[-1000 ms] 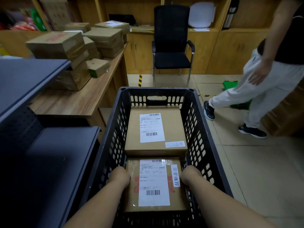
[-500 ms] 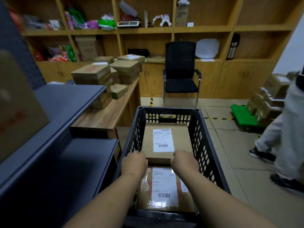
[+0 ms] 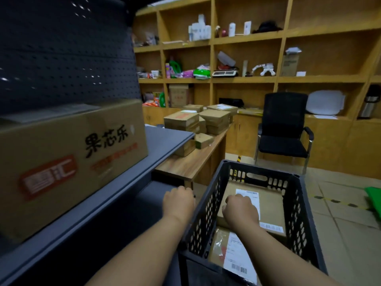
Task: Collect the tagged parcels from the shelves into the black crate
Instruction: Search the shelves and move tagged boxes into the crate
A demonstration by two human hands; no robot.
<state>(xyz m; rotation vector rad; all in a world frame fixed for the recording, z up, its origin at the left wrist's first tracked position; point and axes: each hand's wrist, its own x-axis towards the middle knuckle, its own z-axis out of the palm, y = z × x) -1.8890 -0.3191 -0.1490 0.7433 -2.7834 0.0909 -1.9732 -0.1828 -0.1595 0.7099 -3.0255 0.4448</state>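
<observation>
Arms reach forward from the bottom edge, bare to the wrist. The right hand [image 3: 241, 211] hangs inside the black crate [image 3: 305, 213], curled into a loose fist over the far parcel [image 3: 270, 203]. It covers part of the white label there, but I cannot tell if it is touching the box or holding anything. The left hand [image 3: 179, 200] is outside the crate, just past its left wall, with the fingers bent downward. I cannot tell if it holds something.

Two tagged parcels lie flat in the crate. The near parcel [image 3: 222, 248] is shiny with tape and has a white barcode label. The far parcel sits behind it and its edge lies a bit over the near one.

To the left, a big brown box [image 3: 68, 162] with black and red writing sits on a grey metal shelf [image 3: 165, 139].

Farther back, a wooden table [image 3: 189, 164] holds a pile of small brown boxes [image 3: 198, 122]. A black chair [image 3: 284, 131] stands beside the table. Behind everything, tall wooden shelves [image 3: 247, 79] hold bottles, bags and other small things.
</observation>
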